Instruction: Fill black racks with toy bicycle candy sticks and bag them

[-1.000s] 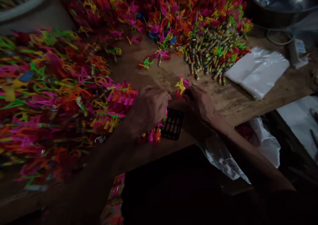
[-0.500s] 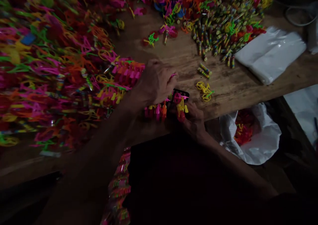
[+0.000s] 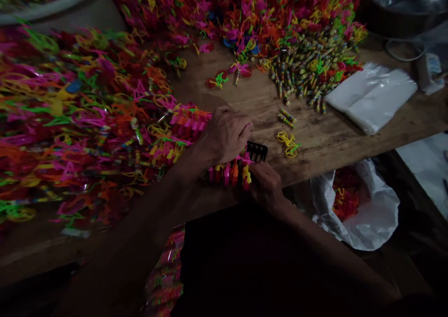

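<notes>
A black slotted rack (image 3: 258,151) lies at the table's front edge, partly covered by my hands. Several small plastic toys (image 3: 227,173) in pink, orange and yellow hang in a row along its near side. My left hand (image 3: 229,134) arches over the rack, fingers curled, a bit of pink plastic showing at the fingertips. To its right, my right hand (image 3: 268,182) is closed on a yellow and red plastic toy (image 3: 247,174) at the right end of the row. Dim light and blur hide the exact finger contact.
Heaped plastic toys (image 3: 87,135) cover the left and back. A pile of patterned little tubes (image 3: 304,69), white plastic bags (image 3: 373,97), two loose tubes (image 3: 287,117) and a yellow toy (image 3: 288,144) lie to the right. A lined bin (image 3: 380,214) stands below the edge.
My right hand has moved left, bringing the yellow and red toy in line with the row and uncovering more of the rack. My view has tilted up; a tub and metal bowl now show.
</notes>
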Demonstrator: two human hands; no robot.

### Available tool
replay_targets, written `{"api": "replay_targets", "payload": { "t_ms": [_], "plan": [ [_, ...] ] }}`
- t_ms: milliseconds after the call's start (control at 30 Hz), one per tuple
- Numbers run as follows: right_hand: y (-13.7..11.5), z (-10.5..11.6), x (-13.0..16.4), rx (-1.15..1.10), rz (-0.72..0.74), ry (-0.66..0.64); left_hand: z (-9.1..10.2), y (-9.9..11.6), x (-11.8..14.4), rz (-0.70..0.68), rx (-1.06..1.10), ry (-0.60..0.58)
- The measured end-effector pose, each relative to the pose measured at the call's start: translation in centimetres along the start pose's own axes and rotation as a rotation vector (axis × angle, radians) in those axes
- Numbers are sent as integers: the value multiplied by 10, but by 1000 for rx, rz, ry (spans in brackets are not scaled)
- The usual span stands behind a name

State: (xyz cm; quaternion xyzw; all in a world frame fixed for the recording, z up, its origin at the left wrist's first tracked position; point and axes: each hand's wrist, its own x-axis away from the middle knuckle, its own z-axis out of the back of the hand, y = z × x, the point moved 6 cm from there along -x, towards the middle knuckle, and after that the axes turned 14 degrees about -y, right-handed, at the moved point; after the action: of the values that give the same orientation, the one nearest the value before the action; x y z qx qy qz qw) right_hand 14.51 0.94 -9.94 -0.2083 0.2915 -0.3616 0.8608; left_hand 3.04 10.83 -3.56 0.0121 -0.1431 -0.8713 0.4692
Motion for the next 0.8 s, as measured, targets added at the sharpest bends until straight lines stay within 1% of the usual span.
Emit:
{"api": "replay_targets", "payload": {
  "t_ms": [67, 133, 267, 367, 433, 500, 667, 733, 800],
  "plan": [
    [1, -3, 1, -20, -15, 6, 1, 1, 2, -16, -12, 6],
    [1, -5, 2, -55, -12, 27, 4, 5, 5, 4, -28, 2],
    [-1, -8, 2, -41, -2, 88, 9, 26, 18, 100, -101, 19],
    [-3, -10, 1, -22, 4, 117, 5, 40, 26, 157, -118, 25],
    [-2, -14, 0, -32, -2, 97, 0, 40, 27, 202, -101, 45],
    [1, -19, -1, -27, -6, 59, -5, 35, 26, 226, -79, 73],
    [10, -31, -4, 32, 40, -52, -10, 28, 25, 186, -67, 117],
    [13, -31, -7, 7, 66, -88, -10, 29, 27, 168, -71, 106],
    [14, -22, -9, -31, 97, -112, -10, 30, 28, 166, -58, 86]
  ]
}}
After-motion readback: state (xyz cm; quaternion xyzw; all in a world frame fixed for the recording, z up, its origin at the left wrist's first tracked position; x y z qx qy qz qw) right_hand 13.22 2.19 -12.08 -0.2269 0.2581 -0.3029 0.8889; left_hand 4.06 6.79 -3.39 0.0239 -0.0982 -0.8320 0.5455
